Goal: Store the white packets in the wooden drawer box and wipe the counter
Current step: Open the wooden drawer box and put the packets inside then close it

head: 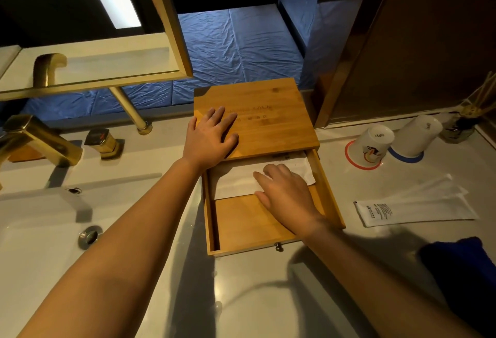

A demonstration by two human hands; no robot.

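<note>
**Packet going into the open drawer**

The square wooden drawer box (264,125) sits on the pale stone tabletop (255,297), just right of the white sink basin (40,230). Its shallow drawer (247,225) is pulled out toward the person, a small metal knob (279,247) on its front.

The left hand (210,136) lies flat on the box's lid, fingers straight and spread, gripping nothing. The right hand (285,192) reaches into the drawer, its fingers extended and pressing down on a flat white packet (236,183) that lies at the drawer's back, partly tucked under the lid.

More white packets with dark printing (413,207) lie stacked on the tabletop well to the right of the box. Behind them stand two upturned white cups (375,144) on red and blue ringed coasters, and a reed diffuser (461,125). A dark blue cloth (456,265) rests at the right edge. A brass faucet (40,139) stands over the sink.
</note>
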